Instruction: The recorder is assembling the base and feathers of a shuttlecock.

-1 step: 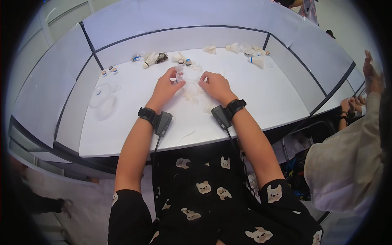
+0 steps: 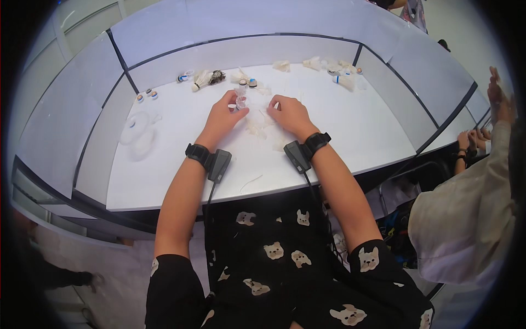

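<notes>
My left hand (image 2: 223,118) is closed around a small clear plastic piece (image 2: 240,102), partly hidden by the fingers. Across a narrow gap, my right hand (image 2: 290,113) has its thumb and fingers pinched together; whatever lies in the pinch is too small to make out. Pale feather scraps (image 2: 256,129) lie on the white table (image 2: 339,142) between and below the hands. Just beyond them are small round shuttlecock bases (image 2: 252,83) beside a pale feather piece (image 2: 239,75). Each wrist wears a black strap with a cabled grey box.
Loose bases (image 2: 154,95) and translucent plastic rings (image 2: 143,143) lie at the left. Along the back are shuttlecock parts (image 2: 201,81), with more pieces (image 2: 344,82) at the back right. Pale panels (image 2: 246,52) wall the table. A person in a light sleeve (image 2: 466,208) stands close on the right.
Both my hands stay in nearly the same place, with only a slight shift of the fingers. A person's dark sleeve at the far left has moved a little to the right.
</notes>
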Demonstrator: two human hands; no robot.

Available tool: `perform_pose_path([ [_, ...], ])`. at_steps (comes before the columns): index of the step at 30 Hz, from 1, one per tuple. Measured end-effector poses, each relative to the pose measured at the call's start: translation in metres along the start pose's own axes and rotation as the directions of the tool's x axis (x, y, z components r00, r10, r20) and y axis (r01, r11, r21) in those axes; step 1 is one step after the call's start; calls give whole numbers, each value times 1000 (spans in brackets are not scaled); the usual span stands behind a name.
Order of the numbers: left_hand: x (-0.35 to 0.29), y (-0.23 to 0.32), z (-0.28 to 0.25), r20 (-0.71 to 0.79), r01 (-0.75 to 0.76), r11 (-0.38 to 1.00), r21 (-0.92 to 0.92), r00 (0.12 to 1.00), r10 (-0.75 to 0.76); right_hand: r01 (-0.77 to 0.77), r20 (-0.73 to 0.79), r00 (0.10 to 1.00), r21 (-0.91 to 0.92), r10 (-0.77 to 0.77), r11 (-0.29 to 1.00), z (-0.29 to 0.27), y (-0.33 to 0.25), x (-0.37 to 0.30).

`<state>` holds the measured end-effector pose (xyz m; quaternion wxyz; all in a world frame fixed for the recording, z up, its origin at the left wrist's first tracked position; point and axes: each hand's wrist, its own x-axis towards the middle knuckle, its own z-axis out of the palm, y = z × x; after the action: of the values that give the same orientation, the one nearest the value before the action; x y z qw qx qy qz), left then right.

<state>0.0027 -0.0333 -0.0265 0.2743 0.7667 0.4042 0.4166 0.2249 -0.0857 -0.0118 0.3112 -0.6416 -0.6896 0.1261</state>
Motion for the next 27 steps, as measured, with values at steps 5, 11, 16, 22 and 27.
perform_pose_path([
  [5, -1, 3, -1, 10, 2, 1000, 11, 1000, -2, -41, -39, 998, 121, 46, 992, -1, -4, 1],
  [11, -2, 4, -3, 28, -36, 999, 2, 999, 36, 36, -149, 989, 376, 22, 926, 6, 0, 6],
  [16, -4, 11, -4, 55, -27, 1000, -11, 998, 27, 143, -178, 981, 393, -77, 908, 11, 3, 8],
  [22, -4, 9, -2, 51, -21, 998, -67, 998, 25, 143, -158, 983, 365, -90, 920, 11, 2, 7],
  [27, -3, 11, -2, 97, -17, 997, -77, 995, 24, 134, -138, 986, 359, -89, 924, 11, 2, 8],
])
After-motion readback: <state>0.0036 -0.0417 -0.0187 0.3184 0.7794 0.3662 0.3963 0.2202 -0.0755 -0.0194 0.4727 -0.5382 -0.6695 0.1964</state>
